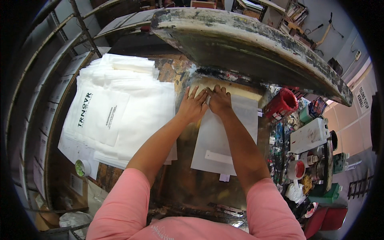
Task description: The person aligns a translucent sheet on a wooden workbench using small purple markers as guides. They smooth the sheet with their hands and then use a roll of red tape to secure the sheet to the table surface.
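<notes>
A frosted translucent plastic bag or sheet (245, 120) lies lengthwise on the worktable, with a paler strip (218, 157) showing near its near end. My left hand (193, 105) rests at its far left corner, fingers stretched and spread. Close beside it, my right hand (219, 100) presses on the far edge with bent, parted fingers. The fingertips of both hands nearly meet, and the spot under them is hidden. On the left stands a thick, uneven pile of white printed bags (148, 116), the top one carrying dark print.
A large paint-stained frame (256, 44) is raised over the table's far side. To the right are a red bucket (283, 105), a white jerrycan (309, 135) and several stained containers. A small green-filled tub (83, 168) sits front left; metal shelving (48, 120) lines the left.
</notes>
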`<state>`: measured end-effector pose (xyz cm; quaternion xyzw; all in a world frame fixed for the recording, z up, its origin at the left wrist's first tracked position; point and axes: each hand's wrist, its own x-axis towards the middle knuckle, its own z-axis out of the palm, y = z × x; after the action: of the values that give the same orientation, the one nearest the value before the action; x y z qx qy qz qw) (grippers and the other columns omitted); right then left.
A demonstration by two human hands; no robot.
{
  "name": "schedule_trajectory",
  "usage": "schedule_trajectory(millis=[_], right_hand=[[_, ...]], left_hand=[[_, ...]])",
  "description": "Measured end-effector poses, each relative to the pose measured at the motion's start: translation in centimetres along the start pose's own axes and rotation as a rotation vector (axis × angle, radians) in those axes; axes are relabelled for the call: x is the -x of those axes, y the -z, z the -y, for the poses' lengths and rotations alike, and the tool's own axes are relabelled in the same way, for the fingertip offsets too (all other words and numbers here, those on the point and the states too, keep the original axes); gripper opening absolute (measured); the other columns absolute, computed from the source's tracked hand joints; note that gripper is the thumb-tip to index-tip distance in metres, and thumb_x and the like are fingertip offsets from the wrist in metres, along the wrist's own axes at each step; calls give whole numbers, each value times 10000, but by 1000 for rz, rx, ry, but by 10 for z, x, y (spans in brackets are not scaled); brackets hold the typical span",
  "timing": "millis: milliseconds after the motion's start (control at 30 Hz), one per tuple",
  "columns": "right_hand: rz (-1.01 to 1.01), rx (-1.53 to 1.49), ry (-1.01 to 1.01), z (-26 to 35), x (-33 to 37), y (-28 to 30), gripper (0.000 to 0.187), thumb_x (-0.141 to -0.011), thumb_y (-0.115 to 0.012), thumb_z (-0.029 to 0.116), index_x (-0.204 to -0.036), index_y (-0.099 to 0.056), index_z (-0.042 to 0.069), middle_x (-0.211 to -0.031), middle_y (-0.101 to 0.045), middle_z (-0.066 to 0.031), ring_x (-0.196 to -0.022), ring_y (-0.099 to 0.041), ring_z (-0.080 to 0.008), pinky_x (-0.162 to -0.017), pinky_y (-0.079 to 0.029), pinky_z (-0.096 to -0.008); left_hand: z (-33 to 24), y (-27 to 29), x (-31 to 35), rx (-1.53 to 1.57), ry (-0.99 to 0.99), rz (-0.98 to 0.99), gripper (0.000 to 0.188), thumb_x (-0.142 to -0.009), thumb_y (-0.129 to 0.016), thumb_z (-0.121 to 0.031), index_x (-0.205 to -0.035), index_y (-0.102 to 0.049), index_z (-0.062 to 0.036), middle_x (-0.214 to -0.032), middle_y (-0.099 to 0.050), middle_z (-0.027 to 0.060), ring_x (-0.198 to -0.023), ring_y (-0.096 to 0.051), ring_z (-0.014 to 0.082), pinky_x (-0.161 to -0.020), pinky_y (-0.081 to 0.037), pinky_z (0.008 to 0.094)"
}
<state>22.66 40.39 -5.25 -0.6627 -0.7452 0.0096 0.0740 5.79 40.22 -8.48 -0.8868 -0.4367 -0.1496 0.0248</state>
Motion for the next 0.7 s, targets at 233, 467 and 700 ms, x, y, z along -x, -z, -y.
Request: schedule_trajectory(millis=[233, 467, 700], right_hand=[[-32, -23, -54, -5, -2, -8, 556, -925, -593, 178, -1469, -608, 289, -1283, -533, -37, -1233, -488, -261, -1025, -410, -462], [-47, -83, -77, -1, -1, -8, 565, -933, -566, 163, -1485, -595, 274, -1288, -533, -29, -1224, -488, -256, -1029, -408, -457], [-5, 26, -97, 8, 2, -6, 587, -946, -597, 257, -1530, -537, 231, -1334, -537, -29, -1251, -498, -261, -1036, -427, -458]], left_hand=[[0, -4, -8, -17, 49, 6, 598, -1054, -284, -345, -1596, -425, -135, -1674, -381, 26, -1583, -203, 393, -1279, -55, 627], [2, 1, -11, 61, 122, 77, 608, -1051, -287, -362, -1614, -395, -160, -1687, -355, 7, -1579, -192, 424, -1275, -48, 638], [1, -7, -19, 61, 173, 11, 613, -1055, -328, -404, -1614, -393, -160, -1684, -361, 11, -1580, -197, 419, -1270, -70, 644]])
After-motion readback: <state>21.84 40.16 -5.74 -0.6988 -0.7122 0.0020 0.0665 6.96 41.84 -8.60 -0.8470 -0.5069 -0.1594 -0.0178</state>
